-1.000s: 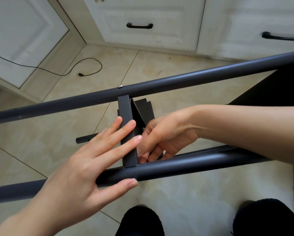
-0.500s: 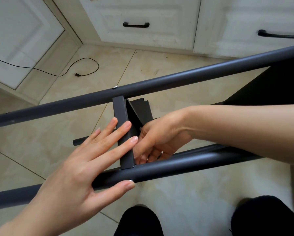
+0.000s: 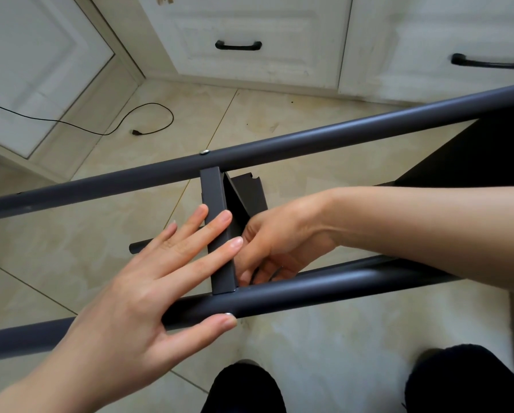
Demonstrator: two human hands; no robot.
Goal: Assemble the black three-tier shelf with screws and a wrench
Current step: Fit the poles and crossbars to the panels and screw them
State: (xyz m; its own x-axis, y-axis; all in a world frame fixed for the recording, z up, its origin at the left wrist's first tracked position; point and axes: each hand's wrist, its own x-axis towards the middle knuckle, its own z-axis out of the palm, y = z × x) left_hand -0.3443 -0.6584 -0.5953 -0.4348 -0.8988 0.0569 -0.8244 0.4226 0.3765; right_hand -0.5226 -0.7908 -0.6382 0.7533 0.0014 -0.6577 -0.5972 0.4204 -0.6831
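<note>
Your left hand [image 3: 148,281] lies flat with straight fingers on the black shelf edge [image 3: 218,234], between the two long poles [image 3: 324,289]. Your right hand [image 3: 282,239] curls behind it; what it holds, I cannot tell.

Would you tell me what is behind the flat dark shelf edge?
Behind the flat dark shelf edge, the right hand curls its fingers; whatever they pinch is hidden.

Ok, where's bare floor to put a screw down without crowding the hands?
Bare tile lies between the upper tube and the cabinets, right of the black cable, and under the lower tube beside the knees. It is crowded at the crossbar, where the left hand and right hand meet.
</note>
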